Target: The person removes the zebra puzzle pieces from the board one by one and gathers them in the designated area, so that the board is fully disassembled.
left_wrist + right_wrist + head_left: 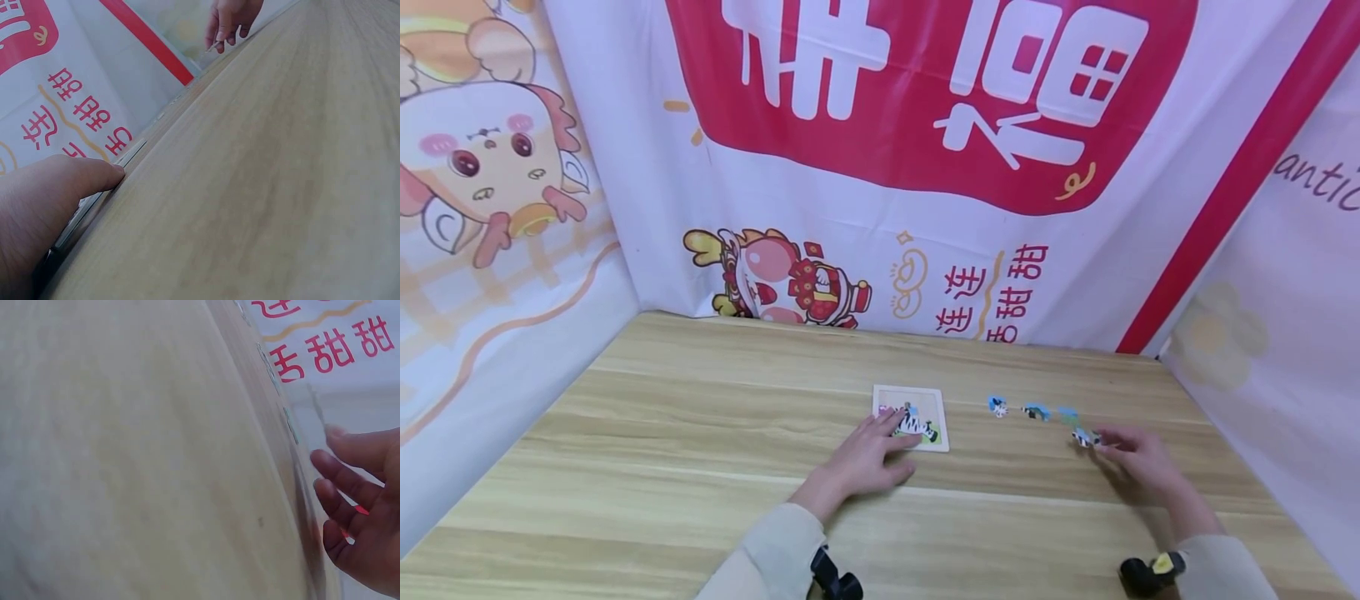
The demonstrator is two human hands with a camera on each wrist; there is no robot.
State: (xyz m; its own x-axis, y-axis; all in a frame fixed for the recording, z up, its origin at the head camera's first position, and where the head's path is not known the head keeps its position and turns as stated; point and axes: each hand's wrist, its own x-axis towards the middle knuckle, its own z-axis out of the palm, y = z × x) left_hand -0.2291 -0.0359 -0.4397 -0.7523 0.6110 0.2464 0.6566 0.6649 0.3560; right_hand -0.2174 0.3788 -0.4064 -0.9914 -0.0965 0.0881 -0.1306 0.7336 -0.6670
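Observation:
My left hand [867,457] rests on the left part of a small white-framed jigsaw board [943,408], its fingers spread loosely over a zebra picture. That hand [47,200] lies low along the tabletop in the left wrist view. Out to the right, my right hand [1138,460] pinches a black-and-white puzzle piece [1082,437] between thumb and fingertips. The right wrist view shows this piece edge-on [317,409], raised off the table, with the other fingers of the right hand [369,494] loosely curled below.
Between the board and my right hand, loose puzzle pieces lie in a row: a blue-and-white one [997,406], a dark and blue one [1037,412] and a blue-green one [1068,415]. The wooden table [647,467] meets printed cloth walls [820,183] at its back and sides.

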